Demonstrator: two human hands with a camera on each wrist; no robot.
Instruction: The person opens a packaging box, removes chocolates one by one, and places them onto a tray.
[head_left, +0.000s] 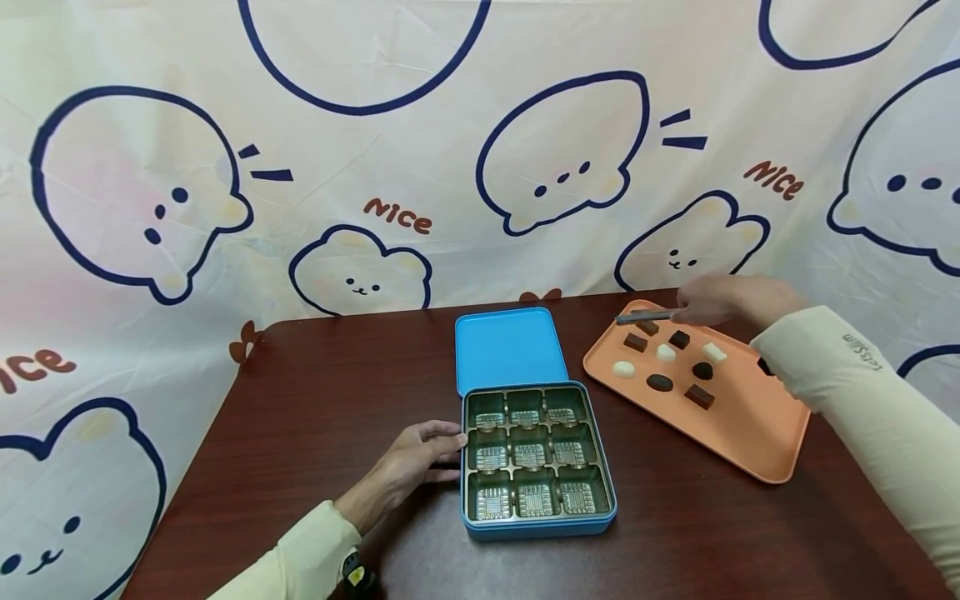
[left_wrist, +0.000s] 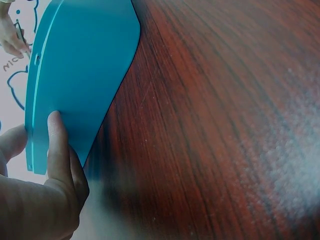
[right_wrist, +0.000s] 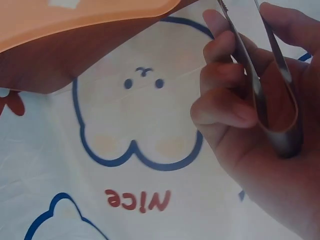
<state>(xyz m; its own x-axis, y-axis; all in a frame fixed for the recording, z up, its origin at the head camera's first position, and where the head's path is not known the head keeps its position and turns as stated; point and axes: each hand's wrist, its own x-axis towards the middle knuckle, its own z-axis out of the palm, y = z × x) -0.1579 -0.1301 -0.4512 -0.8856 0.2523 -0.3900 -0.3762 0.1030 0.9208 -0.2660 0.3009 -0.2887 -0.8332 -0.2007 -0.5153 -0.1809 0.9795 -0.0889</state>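
A pair of metal tongs (head_left: 643, 317) is held in my right hand (head_left: 708, 300), above the far left corner of an orange tray (head_left: 757, 433). In the right wrist view the fingers curl round the tongs (right_wrist: 285, 132), whose arms stand apart; their tips are out of that frame. Close under the tongs lies a brown chocolate (head_left: 648, 328). My left hand (head_left: 408, 462) rests against the left side of a blue tin (head_left: 540, 528). Its fingers (left_wrist: 57, 135) lie fairly straight on the tin's wall, the thumb at the rim. Inside is a gold divided insert (head_left: 531, 450) without chocolates.
The tin's blue lid (head_left: 510, 346) lies flat behind it. Several chocolates are spread over the tray, among them a white oval one (head_left: 623, 369), a dark oval one (head_left: 659, 382) and a brown block (head_left: 699, 396). A patterned cloth (head_left: 360, 167) hangs behind the brown table (head_left: 322, 383).
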